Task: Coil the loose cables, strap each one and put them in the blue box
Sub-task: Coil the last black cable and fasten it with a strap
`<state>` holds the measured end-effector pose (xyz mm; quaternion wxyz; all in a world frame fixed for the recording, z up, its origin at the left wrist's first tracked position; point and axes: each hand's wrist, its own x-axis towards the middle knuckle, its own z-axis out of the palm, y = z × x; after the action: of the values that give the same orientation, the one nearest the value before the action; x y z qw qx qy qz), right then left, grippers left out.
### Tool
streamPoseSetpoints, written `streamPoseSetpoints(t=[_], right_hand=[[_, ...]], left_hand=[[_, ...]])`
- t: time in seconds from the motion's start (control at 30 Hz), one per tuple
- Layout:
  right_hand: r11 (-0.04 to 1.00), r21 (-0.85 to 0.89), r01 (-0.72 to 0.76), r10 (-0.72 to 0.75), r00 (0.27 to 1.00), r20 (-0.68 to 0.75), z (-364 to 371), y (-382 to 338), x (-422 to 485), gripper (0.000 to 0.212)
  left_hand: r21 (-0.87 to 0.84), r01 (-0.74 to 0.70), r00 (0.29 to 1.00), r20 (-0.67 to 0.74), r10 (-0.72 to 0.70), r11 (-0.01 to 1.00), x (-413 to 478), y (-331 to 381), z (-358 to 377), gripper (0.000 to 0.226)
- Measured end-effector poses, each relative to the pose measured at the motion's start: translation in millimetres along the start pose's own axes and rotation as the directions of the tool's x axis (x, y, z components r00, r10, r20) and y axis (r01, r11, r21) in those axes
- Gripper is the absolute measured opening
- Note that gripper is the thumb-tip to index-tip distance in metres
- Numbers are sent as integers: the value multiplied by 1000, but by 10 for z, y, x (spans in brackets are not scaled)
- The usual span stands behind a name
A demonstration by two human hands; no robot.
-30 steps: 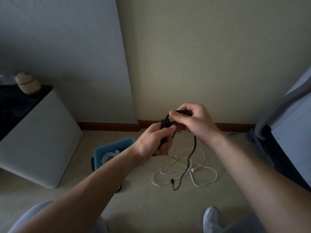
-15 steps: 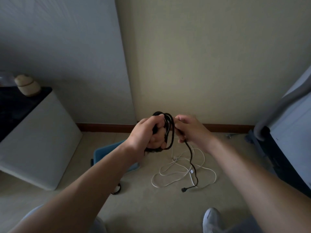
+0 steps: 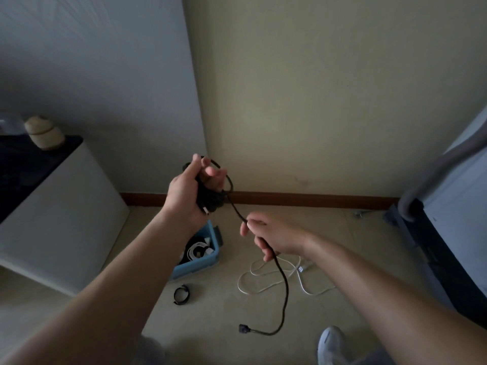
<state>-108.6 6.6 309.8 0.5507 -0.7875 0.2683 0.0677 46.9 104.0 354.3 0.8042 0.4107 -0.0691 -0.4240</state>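
Two hands on the one black cable (image 3: 212, 202) right now. The left hand (image 3: 184, 193) is held up high, its grip clenched round the bundle of loops already made. The right hand (image 3: 276, 235) sits lower and off to the right, fingers curled loosely round the free tail.

Half a second back both hands were bunched together at the coil — since then the right one has slid down the tail and away, so there's a fresh length stretched between them. I'd read that as setting up the next loop, not finishing. The rest of the tail hangs from the right hand and curves down to the floor (image 3: 210, 325), where the plug (image 3: 243, 328) lies near a shoe (image 3: 332, 343). Probably a couple more wraps to go on this one.

Strapping hasn't started — a black strap (image 3: 181, 295) lies curled on the floor just in front of the blue box (image 3: 196, 267), which already has coiled white cables (image 3: 196, 251) in it. Another white cable (image 3: 266, 287) is sprawled loose on the floor below the right hand, so I'd guess that's next.
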Motion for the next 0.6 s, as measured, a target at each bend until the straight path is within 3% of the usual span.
streamPoseSetpoints(t=[0.2, 0.27, 0.33, 0.43, 0.47, 0.53, 0.6], right_hand=[[929, -338, 148, -125, 988, 90, 77, -157, -127, 30], [918, -349, 190, -190, 981, 35, 119, -192, -124, 28], [944, -230, 237, -251, 967, -32, 138, -221, -115, 23], [951, 21, 309, -309, 951, -32, 148, -230, -104, 14], [951, 68, 301, -300, 954, -20, 146, -237, -112, 20], [947, 99, 307, -307, 952, -11, 133, -253, -131, 23], [923, 32, 382, -381, 924, -46, 116, -309, -161, 16]], left_hand=[[52, -63, 998, -23, 64, 997, 24, 22, -56, 33], [162, -104, 991, -66, 116, 981, 27, 12, -64, 31], [313, -147, 980, -86, 182, 938, 30, -6, -54, 36], [571, -204, 957, -54, 285, 795, 9, -47, -12, 51], [659, -229, 946, -22, 322, 717, 2, -59, -8, 51], [783, -270, 926, 53, 373, 560, -7, -68, -14, 50], [824, -305, 923, 131, 363, 478, 12, -87, -35, 48]])
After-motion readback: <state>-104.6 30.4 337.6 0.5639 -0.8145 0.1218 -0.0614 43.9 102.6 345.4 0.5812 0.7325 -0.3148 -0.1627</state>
